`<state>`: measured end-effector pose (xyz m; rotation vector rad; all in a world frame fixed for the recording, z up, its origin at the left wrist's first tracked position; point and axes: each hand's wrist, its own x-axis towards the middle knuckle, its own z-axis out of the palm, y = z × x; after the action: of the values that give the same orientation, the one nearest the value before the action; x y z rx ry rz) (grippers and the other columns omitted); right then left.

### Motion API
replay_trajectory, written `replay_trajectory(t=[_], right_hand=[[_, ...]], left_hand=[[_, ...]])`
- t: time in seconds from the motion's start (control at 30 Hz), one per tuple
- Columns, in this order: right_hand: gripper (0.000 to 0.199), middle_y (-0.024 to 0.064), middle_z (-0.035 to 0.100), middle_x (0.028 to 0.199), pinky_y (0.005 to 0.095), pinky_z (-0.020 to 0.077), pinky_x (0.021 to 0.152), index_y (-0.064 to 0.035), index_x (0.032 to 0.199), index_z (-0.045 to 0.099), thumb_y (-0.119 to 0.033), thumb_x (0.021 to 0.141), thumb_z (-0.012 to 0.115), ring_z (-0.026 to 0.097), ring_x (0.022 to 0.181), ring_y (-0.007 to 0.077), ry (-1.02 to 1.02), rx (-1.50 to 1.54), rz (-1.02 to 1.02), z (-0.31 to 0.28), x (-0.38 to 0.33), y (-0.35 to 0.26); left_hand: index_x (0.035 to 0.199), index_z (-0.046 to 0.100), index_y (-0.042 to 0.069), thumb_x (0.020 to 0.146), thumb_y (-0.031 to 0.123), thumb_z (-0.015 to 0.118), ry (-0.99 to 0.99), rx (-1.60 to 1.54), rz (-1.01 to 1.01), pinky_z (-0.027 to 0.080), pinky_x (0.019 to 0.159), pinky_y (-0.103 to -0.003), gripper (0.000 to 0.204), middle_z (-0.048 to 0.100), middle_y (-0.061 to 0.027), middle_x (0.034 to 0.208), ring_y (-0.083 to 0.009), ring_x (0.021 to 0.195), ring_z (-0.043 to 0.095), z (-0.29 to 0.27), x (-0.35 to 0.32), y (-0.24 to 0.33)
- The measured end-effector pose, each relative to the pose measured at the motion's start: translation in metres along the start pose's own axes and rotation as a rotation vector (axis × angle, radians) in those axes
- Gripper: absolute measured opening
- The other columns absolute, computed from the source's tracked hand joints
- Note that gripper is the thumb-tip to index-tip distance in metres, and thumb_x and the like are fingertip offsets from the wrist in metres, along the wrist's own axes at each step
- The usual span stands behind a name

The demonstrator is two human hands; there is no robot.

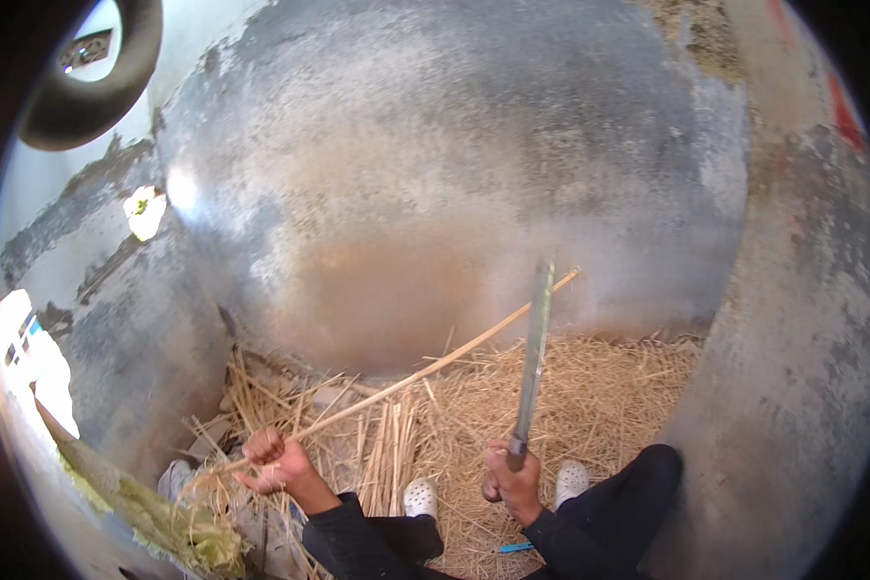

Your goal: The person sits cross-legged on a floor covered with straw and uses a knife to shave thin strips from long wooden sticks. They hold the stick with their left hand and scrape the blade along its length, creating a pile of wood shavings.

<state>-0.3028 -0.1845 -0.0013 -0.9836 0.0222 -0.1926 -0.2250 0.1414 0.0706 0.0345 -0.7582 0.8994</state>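
Observation:
My left hand (278, 463) grips a long, dry, straw-coloured stalk (425, 370) near its lower left end. The stalk slants up to the right across the view, its frayed near end hanging past my fingers. In my right hand (514, 480) is the dark handle of a machete (532, 367), its long, narrow blade pointing upward. In the picture the blade crosses the stalk close to the far tip; whether they touch, I cannot tell.
Loose straw (609, 396) covers the floor, with a row of cut stalks (387, 454) left of centre. White perforated clogs (420, 498) are on my feet. Stained grey walls (474, 193) enclose the space. A greenish-yellow sheet (164, 507) lies at lower left.

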Motion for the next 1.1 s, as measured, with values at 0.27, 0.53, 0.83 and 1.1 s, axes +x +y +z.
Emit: replay_trajectory(t=[0.27, 0.53, 0.83, 1.1], right_hand=[[0.019, 0.0007, 0.047, 0.052, 0.0296, 0.0390, 0.036, -0.0052, 0.087, 0.054, -0.018, 0.088, 0.068, 0.046, 0.036, 0.0133, 0.040, 0.225, -0.047, 0.054, 0.039, -0.021], [0.021, 0.0014, 0.050, 0.046, 0.0272, 0.0391, 0.037, -0.0068, 0.072, 0.053, -0.013, 0.087, 0.066, 0.048, 0.035, 0.0123, 0.140, 0.244, -0.299, 0.062, 0.097, -0.055], [0.017, -0.0012, 0.046, 0.053, 0.0258, 0.0360, 0.035, -0.0018, 0.084, 0.053, -0.011, 0.085, 0.068, 0.043, 0.036, 0.0083, -0.189, -0.144, -0.289, 0.045, 0.117, -0.173], [0.019, -0.0014, 0.049, 0.052, 0.0240, 0.0352, 0.037, -0.0010, 0.090, 0.058, -0.015, 0.086, 0.070, 0.044, 0.037, 0.0070, -0.339, -0.251, -0.245, 0.043, 0.099, -0.158]], left_hand=[[0.060, 0.026, 0.016, 0.080, 0.039, 0.071, 0.006, -0.136, -0.146, 0.020, 0.048, -0.028, 0.054, 0.021, 0.0029, 0.057, -0.0114, 0.049, 0.021, -0.004, -0.062, -0.006], [0.117, 0.057, 0.004, 0.080, 0.049, 0.053, 0.410, 0.023, -0.822, 0.039, 0.100, -0.046, 0.059, 0.057, -0.0158, 0.118, -0.0315, 0.112, 0.051, -0.025, -0.166, -0.031], [0.112, 0.059, 0.000, 0.092, 0.013, 0.061, -0.294, 1.259, -1.100, 0.043, 0.084, -0.027, 0.024, 0.063, -0.0039, 0.100, -0.0113, 0.095, 0.053, 0.094, -0.238, -0.027], [0.120, 0.054, -0.004, 0.095, 0.017, 0.058, -0.605, 1.239, -1.121, 0.050, 0.081, -0.030, 0.033, 0.067, -0.0108, 0.099, -0.0199, 0.091, 0.064, 0.094, -0.163, -0.126]])
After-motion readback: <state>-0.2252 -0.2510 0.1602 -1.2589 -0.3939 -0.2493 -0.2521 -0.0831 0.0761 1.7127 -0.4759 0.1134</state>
